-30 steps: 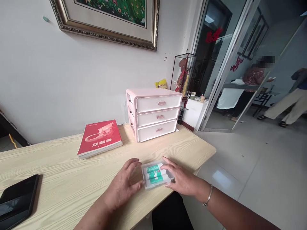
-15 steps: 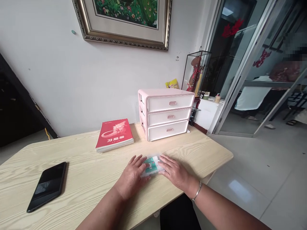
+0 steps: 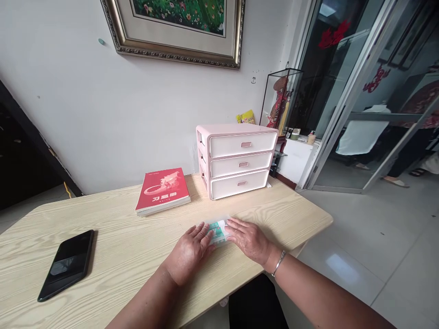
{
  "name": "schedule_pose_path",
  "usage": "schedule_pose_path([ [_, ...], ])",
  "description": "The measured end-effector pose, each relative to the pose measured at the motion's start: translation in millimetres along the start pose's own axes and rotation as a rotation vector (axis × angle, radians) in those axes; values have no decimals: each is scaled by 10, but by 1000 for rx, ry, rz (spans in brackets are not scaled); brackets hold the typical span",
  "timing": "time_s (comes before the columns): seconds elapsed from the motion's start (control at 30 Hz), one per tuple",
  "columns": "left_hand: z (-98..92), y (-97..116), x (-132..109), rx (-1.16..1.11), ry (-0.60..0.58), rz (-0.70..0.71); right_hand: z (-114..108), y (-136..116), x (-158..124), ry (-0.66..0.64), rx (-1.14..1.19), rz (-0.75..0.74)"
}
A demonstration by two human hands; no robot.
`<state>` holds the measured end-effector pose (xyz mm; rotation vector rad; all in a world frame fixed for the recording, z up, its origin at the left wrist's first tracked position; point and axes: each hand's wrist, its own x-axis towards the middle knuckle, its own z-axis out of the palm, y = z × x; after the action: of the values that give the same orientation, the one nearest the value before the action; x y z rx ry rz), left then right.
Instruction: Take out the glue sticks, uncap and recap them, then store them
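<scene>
Where both hands [image 3: 192,251] [image 3: 252,240] rest, clear box [image 3: 222,242], green-labelled tubes [image 3: 216,230] inside

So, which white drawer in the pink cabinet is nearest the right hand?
The bottom white drawer, just above the pale wooden tabletop; the middle drawer and top drawer sit higher.

Both hands palm down over the table [image 3: 118,249], near its front edge, fingertips facing each other, small gap between. Left hand [image 3: 190,250]: fingers close together, slightly bent, forearm [image 3: 146,301] angled over the tabletop. Right hand [image 3: 249,238]: fingers pointed left, wrist [image 3: 274,259] at the front edge, forearm [image 3: 315,292] beyond it. Thumbs were mostly hidden; grip couldn't be made out.
</scene>
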<state>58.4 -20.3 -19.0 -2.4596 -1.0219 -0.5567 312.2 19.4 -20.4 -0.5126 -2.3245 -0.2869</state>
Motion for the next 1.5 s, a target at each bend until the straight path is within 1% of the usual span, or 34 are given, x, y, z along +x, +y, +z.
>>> schedule_pose_path([
  [0.07,11,8,0,6,50,-2,-16,-11,11,10,34,22],
  [0.17,-27,0,-6,-45,99,-1,-36,-18,15,19,85,56],
  [0.23,-68,0,-11,-67,106,-11,-37,-14,11,23,109,84],
  [0.33,-97,36,-15,-23,128,-28,-17,0,0,31,130,118],
  [0.4,-88,83,-7,33,100,-18,6,9,-11,33,136,129],
  [0.47,-78,147,18,97,2,-21,29,14,-21,27,138,134],
  [0.57,-96,274,105,192,-220,-44,58,15,-34,18,140,130],
  [0.67,-138,426,239,239,-433,-86,73,12,-38,13,138,119],
  [0.73,-140,515,324,234,-500,-132,73,9,-36,10,130,106],
  [0.83,-64,606,390,233,-506,-190,63,5,-29,8,100,79],
  [0.93,87,651,375,259,-480,-255,61,3,-28,4,78,53],
  [1.07,290,657,304,249,-415,-317,81,17,-42,-6,56,30],
  [1.17,365,644,275,239,-422,-346,90,32,-47,-8,42,16],
  [1.23,365,650,283,222,-427,-371,87,37,-43,-12,46,11],
  [1.3,329,678,315,256,-446,-378,81,39,-36,-16,51,6],
  [1.4,227,744,390,342,-501,-376,85,39,-32,1,57,3],
  [1.5,80,769,451,296,-478,-386,114,45,-41,56,73,31],
])
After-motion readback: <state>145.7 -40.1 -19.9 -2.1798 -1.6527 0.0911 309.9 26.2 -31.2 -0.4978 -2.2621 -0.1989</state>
